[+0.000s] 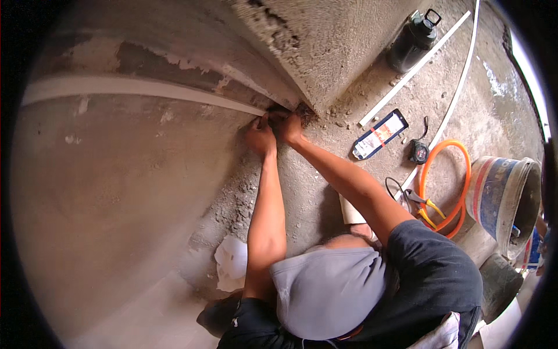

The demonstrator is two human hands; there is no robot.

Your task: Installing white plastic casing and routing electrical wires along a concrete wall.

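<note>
Left hand point(261, 137) is half curled right at the end of the pale strip point(145, 87), right hand point(289, 128) bunched beside it; can't tell if either's actually gripping anything. Strip runs off toward 9:30 along the wall point(128, 174), so doubling up there probably helps steady that end. Tape measure point(418, 152) past 3, pliers point(414, 197) at 4, likely kept handy. Black bottle point(411, 45)'s at 2, probably parked clear.
</note>
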